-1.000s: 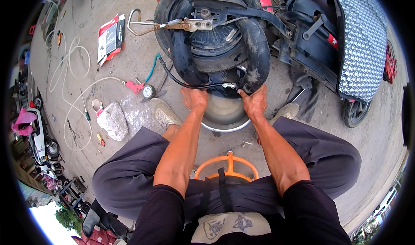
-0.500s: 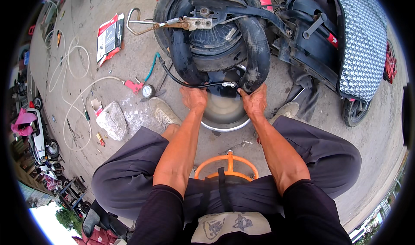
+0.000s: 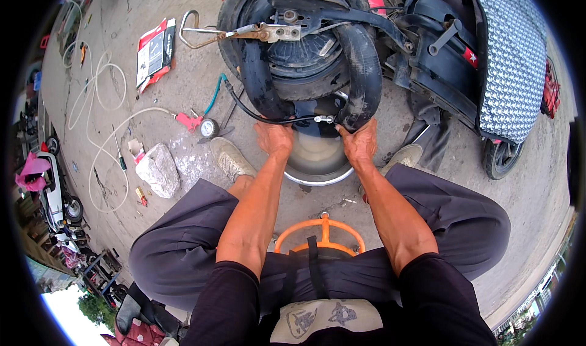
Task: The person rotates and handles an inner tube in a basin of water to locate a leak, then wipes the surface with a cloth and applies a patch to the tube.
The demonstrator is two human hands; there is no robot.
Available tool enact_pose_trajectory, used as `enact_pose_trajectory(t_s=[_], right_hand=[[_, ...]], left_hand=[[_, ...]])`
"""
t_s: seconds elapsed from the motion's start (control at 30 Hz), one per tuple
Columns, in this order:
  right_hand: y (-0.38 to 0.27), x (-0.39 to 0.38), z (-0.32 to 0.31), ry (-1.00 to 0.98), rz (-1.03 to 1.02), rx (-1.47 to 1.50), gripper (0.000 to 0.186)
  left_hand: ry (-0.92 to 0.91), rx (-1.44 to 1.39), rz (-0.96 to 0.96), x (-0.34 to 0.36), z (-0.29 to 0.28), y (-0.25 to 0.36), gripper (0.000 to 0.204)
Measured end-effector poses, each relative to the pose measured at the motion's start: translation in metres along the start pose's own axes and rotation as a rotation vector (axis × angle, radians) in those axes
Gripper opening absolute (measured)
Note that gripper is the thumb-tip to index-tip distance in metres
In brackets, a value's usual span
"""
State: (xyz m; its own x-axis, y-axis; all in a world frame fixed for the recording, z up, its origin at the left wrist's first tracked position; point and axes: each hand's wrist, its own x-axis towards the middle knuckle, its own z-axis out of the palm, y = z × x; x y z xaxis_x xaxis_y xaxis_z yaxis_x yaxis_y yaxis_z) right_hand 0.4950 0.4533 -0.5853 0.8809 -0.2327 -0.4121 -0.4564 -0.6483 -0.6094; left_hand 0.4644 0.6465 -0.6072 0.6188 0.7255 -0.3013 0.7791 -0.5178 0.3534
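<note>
A black inner tube [image 3: 361, 62] hangs in a loop from the scooter's rear wheel [image 3: 299, 71]. Its lower part dips into a metal basin of cloudy water [image 3: 318, 178]. My left hand [image 3: 274, 138] is closed round the tube's left side at the basin rim, its fingertips partly hidden beneath. On the opposite side my right hand [image 3: 359, 141] grips the tube, thumb on top. Between my hands, a black air hose [image 3: 247, 109] ends in a metal chuck [image 3: 323, 119] at the tube. The hose leads back to a red inflator with a round gauge [image 3: 209, 128].
The scooter [image 3: 433, 53] lies on its side with its patterned seat [image 3: 511, 53] to the right. To the left are a red-and-black package [image 3: 155, 56], a whitish stone [image 3: 159, 170], a screwdriver [image 3: 122, 163] and a coiled pale hose [image 3: 91, 95]. An orange stool frame [image 3: 325, 222] sits between my legs.
</note>
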Motion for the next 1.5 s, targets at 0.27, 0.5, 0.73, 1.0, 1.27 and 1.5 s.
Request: enact_pose_trajectory(t_s=[0.27, 0.5, 0.73, 1.0, 1.27, 1.5], right_hand=[[0.0, 0.001, 0.0, -0.006, 0.013, -0.015, 0.078], [0.005, 0.003, 0.002, 0.006, -0.023, -0.01, 0.076], [0.004, 0.003, 0.004, -0.001, -0.022, -0.026, 0.076], [0.005, 0.0, 0.001, 0.007, -0.005, -0.03, 0.076], [0.01, 0.012, -0.008, -0.036, -0.053, 0.018, 0.081], [0.041, 0.023, 0.03, -0.218, -0.234, 0.512, 0.064]], left_hand=[[0.017, 0.028, 0.026, -0.003, -0.007, 0.006, 0.058], [-0.004, 0.049, 0.007, -0.001, -0.004, 0.006, 0.06], [0.009, 0.046, 0.042, 0.002, 0.001, -0.002, 0.062], [-0.02, 0.09, 0.056, 0.001, 0.003, -0.005, 0.065], [-0.013, 0.078, 0.07, 0.0, 0.003, 0.007, 0.065], [-0.119, 0.024, -0.034, 0.004, -0.011, -0.012, 0.068]])
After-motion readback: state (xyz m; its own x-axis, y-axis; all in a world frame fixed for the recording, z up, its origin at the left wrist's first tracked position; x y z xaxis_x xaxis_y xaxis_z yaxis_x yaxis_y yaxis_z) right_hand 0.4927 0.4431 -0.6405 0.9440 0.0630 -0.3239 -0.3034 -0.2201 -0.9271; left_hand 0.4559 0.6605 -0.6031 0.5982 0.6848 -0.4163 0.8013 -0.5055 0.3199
